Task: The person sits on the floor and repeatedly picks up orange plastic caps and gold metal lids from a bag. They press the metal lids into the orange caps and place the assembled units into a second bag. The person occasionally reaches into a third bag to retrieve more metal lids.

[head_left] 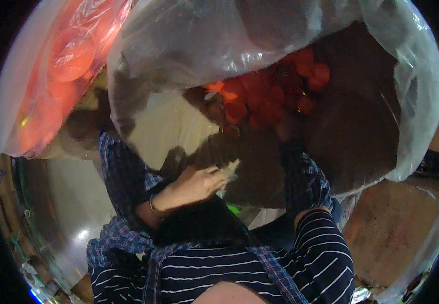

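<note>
Near the middle, my left hand [195, 186] is closed on a small pale, crumpled piece [232, 169] that may be cloth or paper. A bracelet circles that wrist. My right forearm, in a dark plaid sleeve, reaches forward into a large lined container. There my right hand [285, 126] is in deep shadow beside a heap of red-orange round pieces [260, 99], and its fingers cannot be made out. The heap lies toward the container's far side, under the clear plastic liner [194, 55] folded over the rim.
At the upper left stands another clear plastic bag [52, 96] full of orange round pieces. A brown board or carton [392, 233] lies at the right. A shiny pale surface [80, 202] is at the left. A bright green bit [233, 208] shows just below my left hand.
</note>
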The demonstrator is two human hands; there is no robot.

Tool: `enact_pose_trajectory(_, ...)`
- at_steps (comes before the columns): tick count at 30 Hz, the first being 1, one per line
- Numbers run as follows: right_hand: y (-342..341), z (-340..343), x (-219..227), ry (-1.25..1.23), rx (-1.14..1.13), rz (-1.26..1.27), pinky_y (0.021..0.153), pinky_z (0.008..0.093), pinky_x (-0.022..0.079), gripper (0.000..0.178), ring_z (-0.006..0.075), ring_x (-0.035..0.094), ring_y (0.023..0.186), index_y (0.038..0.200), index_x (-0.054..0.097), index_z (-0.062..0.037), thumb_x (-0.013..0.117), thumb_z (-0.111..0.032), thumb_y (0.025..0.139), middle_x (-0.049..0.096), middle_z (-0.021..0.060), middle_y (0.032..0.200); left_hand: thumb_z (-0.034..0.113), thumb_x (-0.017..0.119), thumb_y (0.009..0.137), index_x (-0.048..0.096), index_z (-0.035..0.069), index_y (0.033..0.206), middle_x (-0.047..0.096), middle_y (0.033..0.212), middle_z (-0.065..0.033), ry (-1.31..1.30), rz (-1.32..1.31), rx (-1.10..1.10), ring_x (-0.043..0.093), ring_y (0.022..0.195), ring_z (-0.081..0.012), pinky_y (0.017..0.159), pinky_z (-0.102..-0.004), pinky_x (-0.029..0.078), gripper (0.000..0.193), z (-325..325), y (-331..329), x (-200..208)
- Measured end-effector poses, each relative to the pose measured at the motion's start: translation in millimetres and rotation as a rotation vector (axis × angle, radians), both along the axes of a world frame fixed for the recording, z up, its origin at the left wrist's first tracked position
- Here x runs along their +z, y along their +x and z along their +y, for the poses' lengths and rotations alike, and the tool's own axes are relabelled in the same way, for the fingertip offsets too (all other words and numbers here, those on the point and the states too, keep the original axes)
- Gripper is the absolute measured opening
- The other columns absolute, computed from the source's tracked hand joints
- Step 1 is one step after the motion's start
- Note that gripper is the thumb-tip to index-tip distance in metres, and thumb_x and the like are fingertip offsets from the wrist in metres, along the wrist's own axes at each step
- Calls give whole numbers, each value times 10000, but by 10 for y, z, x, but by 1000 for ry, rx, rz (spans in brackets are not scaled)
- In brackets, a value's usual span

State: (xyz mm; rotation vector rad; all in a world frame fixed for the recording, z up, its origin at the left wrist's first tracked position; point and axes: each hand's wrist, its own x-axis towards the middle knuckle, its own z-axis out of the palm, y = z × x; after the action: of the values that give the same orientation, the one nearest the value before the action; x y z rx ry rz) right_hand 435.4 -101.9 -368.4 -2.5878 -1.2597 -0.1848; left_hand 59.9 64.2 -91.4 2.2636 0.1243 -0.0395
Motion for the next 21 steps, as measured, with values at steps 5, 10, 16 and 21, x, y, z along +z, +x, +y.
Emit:
enact_pose_trajectory(5,147,33,-308,-133,-202,301,878,472,524,438,382,628,1030,1327,549,-71,557,-254,929,641,214,1163,217,661,927,645,81,1003,666,978,-128,-28,57,31,659,876,-363,701,-432,548,156,0,53,-96)
enact_pose_trajectory(10,357,-38,-408,-125,-240,230,847,471,528,387,387,636,984,1252,578,-61,566,-241,910,652,212,1115,218,639,936,657,87,1046,676,994,-158,-97,121,70,660,915,-373,754,-453,545,171,23,55,-37)
enact_pose_trajectory(16,1053,83,129,-16,-277,11,810,470,533,329,393,646,928,1163,612,-49,578,-225,888,666,211,1057,234,643,934,652,90,1064,679,988,-171,-69,139,40,663,900,-380,746,-454,549,194,40,26,-110)
enact_pose_trajectory(21,825,165,416,-144,-187,76,779,469,537,284,398,654,882,1089,640,-39,588,-211,869,677,209,1008,261,665,921,646,94,1044,691,941,-160,13,77,79,672,864,-375,721,-443,548,209,69,14,-142)
